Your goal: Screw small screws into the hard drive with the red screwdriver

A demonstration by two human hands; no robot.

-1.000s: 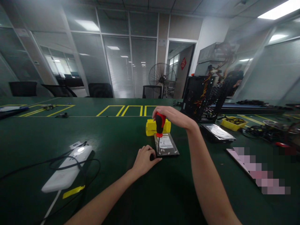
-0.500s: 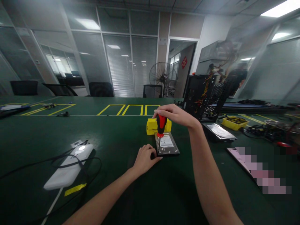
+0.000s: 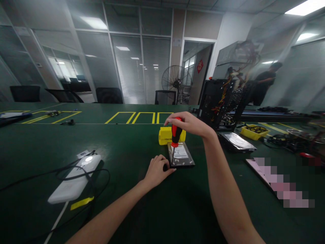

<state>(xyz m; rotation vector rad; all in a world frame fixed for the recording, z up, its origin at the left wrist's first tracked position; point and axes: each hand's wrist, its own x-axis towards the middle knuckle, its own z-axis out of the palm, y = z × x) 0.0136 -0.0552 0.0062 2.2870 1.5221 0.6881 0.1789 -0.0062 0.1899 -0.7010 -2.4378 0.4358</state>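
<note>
A hard drive [image 3: 186, 158] with a white label lies flat on the green table in front of me. My left hand [image 3: 159, 168] grips its near left corner, with the thumb along the front edge. From above, my right hand [image 3: 190, 123] holds the top of a red and black screwdriver [image 3: 176, 134]. The shaft slants down to the drive's near left corner, where small pale screws or spots show; the exact contact at the tip is too small to make out. Right behind the drive sits a yellow block-like object [image 3: 165, 135], partly hidden by the screwdriver.
A white power strip [image 3: 76, 183] with black cables lies to the left. On the right are another drive [image 3: 237, 141], a yellow tray [image 3: 254, 132], a pink flat object [image 3: 264, 173] and cables. An open computer case [image 3: 215, 105] stands behind them; a person [image 3: 265, 83] is farther back.
The screwdriver handle has tipped slightly to the right, and my right hand's fingers have shifted on its top. My left hand and the hard drive stay in place.
</note>
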